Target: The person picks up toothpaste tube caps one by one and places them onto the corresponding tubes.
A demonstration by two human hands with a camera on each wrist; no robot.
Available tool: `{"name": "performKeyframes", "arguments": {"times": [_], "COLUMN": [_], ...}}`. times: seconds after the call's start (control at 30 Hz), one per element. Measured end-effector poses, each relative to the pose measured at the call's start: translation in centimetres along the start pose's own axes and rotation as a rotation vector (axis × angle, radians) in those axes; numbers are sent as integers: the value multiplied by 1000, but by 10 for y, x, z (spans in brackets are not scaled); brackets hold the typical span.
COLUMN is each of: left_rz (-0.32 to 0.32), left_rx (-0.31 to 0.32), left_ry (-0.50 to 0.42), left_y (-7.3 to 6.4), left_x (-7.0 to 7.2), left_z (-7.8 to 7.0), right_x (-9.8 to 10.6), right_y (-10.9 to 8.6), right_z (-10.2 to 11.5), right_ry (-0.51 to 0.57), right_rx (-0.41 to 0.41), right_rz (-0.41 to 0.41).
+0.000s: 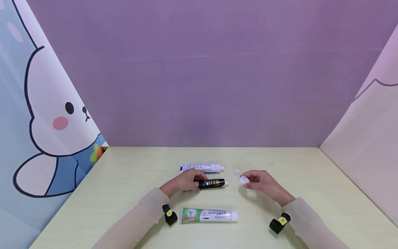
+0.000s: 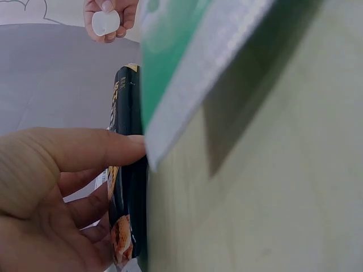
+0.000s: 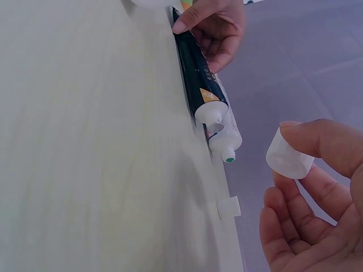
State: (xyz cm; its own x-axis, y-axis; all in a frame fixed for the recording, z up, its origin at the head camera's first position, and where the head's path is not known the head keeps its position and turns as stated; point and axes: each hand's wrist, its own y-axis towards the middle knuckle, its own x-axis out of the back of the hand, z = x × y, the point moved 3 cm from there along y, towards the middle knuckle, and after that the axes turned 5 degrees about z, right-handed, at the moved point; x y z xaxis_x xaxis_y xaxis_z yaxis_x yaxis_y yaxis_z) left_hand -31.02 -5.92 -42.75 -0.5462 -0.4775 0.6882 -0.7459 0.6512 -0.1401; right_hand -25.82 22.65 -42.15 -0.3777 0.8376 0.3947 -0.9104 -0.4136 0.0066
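Observation:
A black toothpaste tube (image 1: 212, 183) with gold lettering lies on the table, its uncapped white nozzle pointing right. My left hand (image 1: 188, 180) grips its left part between thumb and fingers. To the right, apart from the nozzle, my right hand (image 1: 262, 182) pinches a white cap (image 3: 290, 156) between thumb and fingertips, above the table. Behind the black tube lies a white toothpaste tube (image 1: 206, 168), whose nozzle is bare with a green spot at its tip in the right wrist view. Another small white cap (image 1: 237, 171) rests on the table near that nozzle.
Nearest the front, a green and white toothpaste tube (image 1: 209, 215) lies with its white cap on. The pale wooden table (image 1: 130, 207) meets a purple backdrop (image 1: 214, 76) at the back. A cloth with a cartoon animal (image 1: 59, 103) hangs at the left.

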Motion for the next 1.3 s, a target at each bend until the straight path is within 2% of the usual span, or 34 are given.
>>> {"name": "performKeyframes", "arguments": {"times": [0.37,0.6,0.73,0.87,1.07,1.3], "left_rz": [1,8,10,-3,-26,-62], "left_rx": [-30,1,5,-9,-38,-86], "left_ry": [56,67,78,81,104,129], "left_y": [-2,-3,-6,-9,-14,-23], "left_x": [-2,-3,-3,-3,-3,3], "left_z": [-4,-2,-3,-5,-6,-19], "right_x": [2,3,3,3,3,5], "right_y": [-2,-3,-4,-4,-5,-6], "right_z": [1,2,2,1,3,5], "right_ry": [11,17,22,25,23,-9], "right_rx": [0,24,12,-8,5,29], "right_rz": [-3,-1,-8,-10,-5,-25]}}
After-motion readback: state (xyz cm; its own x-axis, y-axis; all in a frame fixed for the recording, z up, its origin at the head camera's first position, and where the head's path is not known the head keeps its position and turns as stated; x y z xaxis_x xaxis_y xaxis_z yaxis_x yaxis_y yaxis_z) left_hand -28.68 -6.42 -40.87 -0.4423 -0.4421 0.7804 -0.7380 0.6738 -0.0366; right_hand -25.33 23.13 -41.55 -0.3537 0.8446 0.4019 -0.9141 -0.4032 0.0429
